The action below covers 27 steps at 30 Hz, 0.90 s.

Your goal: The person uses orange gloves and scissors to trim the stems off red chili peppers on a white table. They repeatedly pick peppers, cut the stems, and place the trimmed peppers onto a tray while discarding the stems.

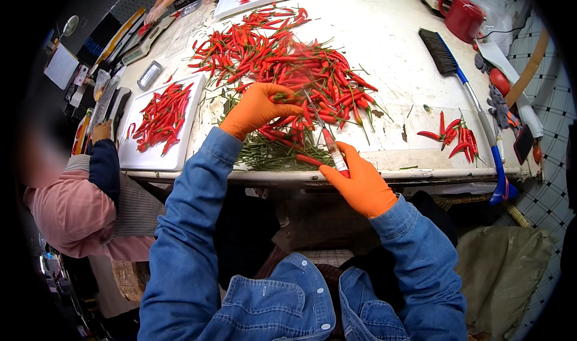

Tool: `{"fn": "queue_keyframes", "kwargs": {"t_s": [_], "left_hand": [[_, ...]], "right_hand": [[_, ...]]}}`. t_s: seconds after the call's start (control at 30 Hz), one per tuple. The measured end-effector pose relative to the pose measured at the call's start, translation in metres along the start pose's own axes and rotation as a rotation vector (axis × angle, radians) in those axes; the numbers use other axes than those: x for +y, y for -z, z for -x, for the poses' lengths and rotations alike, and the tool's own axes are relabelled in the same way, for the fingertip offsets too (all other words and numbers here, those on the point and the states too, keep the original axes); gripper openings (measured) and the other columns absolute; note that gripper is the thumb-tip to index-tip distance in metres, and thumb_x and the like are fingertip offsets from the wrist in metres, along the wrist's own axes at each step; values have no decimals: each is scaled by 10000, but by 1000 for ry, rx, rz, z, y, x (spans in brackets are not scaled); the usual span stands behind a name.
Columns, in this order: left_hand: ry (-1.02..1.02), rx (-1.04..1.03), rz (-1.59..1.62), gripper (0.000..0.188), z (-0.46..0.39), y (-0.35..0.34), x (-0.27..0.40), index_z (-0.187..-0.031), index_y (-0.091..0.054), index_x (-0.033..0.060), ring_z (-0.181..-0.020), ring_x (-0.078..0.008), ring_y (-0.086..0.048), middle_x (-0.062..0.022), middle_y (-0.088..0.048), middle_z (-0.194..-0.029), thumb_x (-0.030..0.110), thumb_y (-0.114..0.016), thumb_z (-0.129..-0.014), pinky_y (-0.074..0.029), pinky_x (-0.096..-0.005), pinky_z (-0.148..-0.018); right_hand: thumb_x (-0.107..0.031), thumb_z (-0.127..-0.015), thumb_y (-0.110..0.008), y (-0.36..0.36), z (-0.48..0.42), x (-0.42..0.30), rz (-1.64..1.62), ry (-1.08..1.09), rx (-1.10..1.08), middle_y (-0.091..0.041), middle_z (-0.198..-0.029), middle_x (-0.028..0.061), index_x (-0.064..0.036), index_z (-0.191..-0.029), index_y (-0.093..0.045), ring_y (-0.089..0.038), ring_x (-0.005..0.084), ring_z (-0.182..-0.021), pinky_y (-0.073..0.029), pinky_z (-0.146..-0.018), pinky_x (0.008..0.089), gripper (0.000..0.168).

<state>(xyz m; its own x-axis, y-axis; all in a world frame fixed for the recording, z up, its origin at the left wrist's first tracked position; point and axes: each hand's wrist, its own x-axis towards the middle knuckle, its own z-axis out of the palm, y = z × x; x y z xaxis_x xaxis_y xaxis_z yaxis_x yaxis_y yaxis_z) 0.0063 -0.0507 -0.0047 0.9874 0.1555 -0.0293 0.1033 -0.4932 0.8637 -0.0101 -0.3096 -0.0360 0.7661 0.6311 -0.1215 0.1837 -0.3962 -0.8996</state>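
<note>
My left hand (259, 108), in an orange glove, pinches red chili peppers by their green stem ends (284, 99). In my right hand (363, 183), also gloved in orange, is a slim cutting tool (332, 148) with a worn red and white handle. Its narrow metal blade points away from me, close to the left fingertips; whether it is a knife or scissors I cannot tell. A single red chili (309, 160) lies against the right hand's fingertip. Beyond both hands spreads a large heap of red chilies (270, 63). Cut green stems (275, 154) are piled below them at the table edge.
Left on the white table (378, 29) is a white tray (191, 124) of chilies, beside a seated co-worker (76, 205). Another tray (221, 9) and a person's gloved hands (155, 14) are farther back. Rightward lie a blue-handled brush (473, 97), a few chilies (464, 138) and a red mug (464, 18).
</note>
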Motion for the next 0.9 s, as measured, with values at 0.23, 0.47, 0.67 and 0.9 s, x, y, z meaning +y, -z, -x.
{"fn": "queue_keyframes", "kwargs": {"t_s": [0.23,0.47,0.67,0.9], "left_hand": [[50,-37,38,286,-2,3,-5,-941,-699,-15,-677,-59,-571,-5,-657,-785,140,-817,-732,-447,-217,-561],[15,-35,-5,278,-1,-1,-6,-939,-708,-2,-703,-61,-575,-7,-666,-792,153,-816,-734,-459,-222,-610],[45,-12,43,234,0,-1,-2,-930,-716,19,-647,-43,-548,8,-659,-750,146,-800,-752,-415,-209,-540],[107,34,31,242,-3,-1,-6,-943,-706,9,-664,-50,-557,10,-650,-742,131,-796,-754,-431,-215,-560]], "right_hand": [[-403,-843,-635,-1,2,0,3,49,35,-644,-930,230,19,-1291,-431,-631,373,-851,-488,-759,411,648],[-388,-838,-643,1,1,-1,-5,23,13,-644,-921,224,15,-1278,-442,-640,357,-825,-490,-747,406,630],[-382,-832,-652,-3,1,5,15,72,58,-646,-919,210,12,-1269,-455,-641,347,-827,-491,-749,399,621],[-379,-833,-652,-3,2,3,17,65,55,-649,-923,207,12,-1267,-458,-646,334,-832,-491,-751,399,616]]}}
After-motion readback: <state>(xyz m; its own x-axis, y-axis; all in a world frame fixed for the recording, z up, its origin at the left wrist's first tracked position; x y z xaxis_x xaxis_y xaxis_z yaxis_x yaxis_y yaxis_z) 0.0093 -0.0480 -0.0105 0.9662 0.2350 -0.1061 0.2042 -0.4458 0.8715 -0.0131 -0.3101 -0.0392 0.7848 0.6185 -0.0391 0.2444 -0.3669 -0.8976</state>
